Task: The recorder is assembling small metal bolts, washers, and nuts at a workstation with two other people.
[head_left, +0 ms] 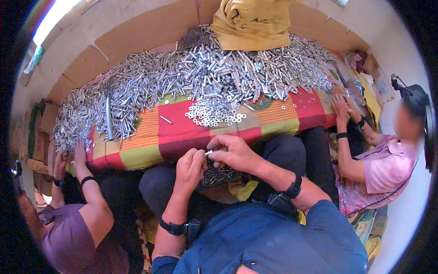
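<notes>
My left hand (190, 168) and my right hand (233, 151) meet over my lap, just short of the cloth's near edge. Between their pinched fingertips is a small shiny metal bolt (209, 153); the fingers cover most of it. Beyond them, a heap of flat ring washers (212, 113) lies on the checked cloth (178, 132). One loose bolt (166, 120) rests to the left of the washers. Behind these spreads a wide pile of silvery bolts (228, 75). Below my hands, more metal pieces (218, 177) sit in shadow, partly hidden.
A co-worker in purple (86, 228) reaches to the pile's left end; another in pink (378, 169) works at its right end. A yellow-brown sack (251, 23) lies on the pile. A tapered metal tool (109, 119) stands out at left. Cardboard (150, 29) lines the back.
</notes>
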Motion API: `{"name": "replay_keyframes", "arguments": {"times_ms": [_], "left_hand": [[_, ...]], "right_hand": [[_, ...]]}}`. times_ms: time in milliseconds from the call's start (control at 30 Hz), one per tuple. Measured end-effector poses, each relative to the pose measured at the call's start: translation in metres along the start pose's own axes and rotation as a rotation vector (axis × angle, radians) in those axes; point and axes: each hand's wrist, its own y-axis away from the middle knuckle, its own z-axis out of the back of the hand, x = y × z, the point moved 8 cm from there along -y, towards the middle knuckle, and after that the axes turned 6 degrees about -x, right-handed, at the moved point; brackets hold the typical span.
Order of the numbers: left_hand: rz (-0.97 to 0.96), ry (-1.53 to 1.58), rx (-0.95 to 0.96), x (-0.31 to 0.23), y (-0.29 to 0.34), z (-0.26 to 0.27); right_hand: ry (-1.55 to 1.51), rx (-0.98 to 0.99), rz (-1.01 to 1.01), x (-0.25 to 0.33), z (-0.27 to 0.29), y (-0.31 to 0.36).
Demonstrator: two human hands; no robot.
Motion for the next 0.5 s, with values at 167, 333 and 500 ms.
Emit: {"name": "replay_keyframes", "arguments": {"times_ms": [167,333,500], "left_hand": [[0.079,0.157,0.012,0.001,0.001,-0.001],[0.225,0.146,0.072,0.024,0.002,-0.001],[0.157,0.146,0.134,0.017,0.006,-0.005]], "right_hand": [[0.028,-0.008,-0.020,0.000,0.001,0.004],[0.067,0.003,-0.038,-0.003,0.008,0.008],[0.063,0.085,-0.239,-0.028,0.013,0.016]]}}
